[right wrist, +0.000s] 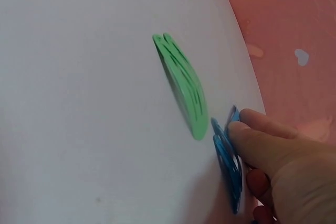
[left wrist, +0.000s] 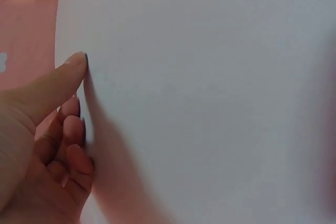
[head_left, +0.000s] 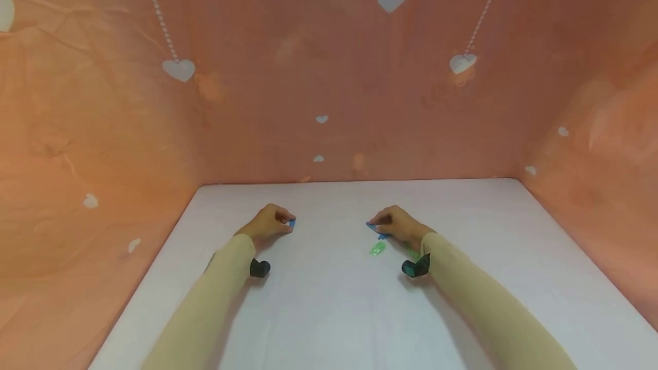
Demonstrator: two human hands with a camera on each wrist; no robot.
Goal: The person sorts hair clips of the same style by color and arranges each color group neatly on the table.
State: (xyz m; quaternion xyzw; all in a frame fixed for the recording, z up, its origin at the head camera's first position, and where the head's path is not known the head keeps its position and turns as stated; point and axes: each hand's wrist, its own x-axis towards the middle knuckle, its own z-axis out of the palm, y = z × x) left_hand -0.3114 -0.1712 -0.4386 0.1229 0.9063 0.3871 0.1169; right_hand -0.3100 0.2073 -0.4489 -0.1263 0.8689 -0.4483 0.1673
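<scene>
My left hand [head_left: 265, 222] pinches a small blue hair clip [head_left: 292, 224] between thumb and fingers, over the left part of the white table. In the left wrist view the thumb hides most of that clip. Across from it, my right hand [head_left: 403, 225] pinches another blue hair clip [head_left: 370, 225] by thumb and forefinger. Right below those fingertips, blue snap hair clips [right wrist: 229, 174] lie on the table. Beside them is a green pair of snap hair clips [right wrist: 184, 85], lying side by side with their tips toward the top of the right wrist view.
More green [head_left: 414, 254] shows under my right wrist, partly hidden by the sleeve and the black wrist camera [head_left: 415, 267]. The white table [head_left: 319, 301] runs back to an orange cloth wall [head_left: 288, 101] with pale hearts, which also encloses both sides.
</scene>
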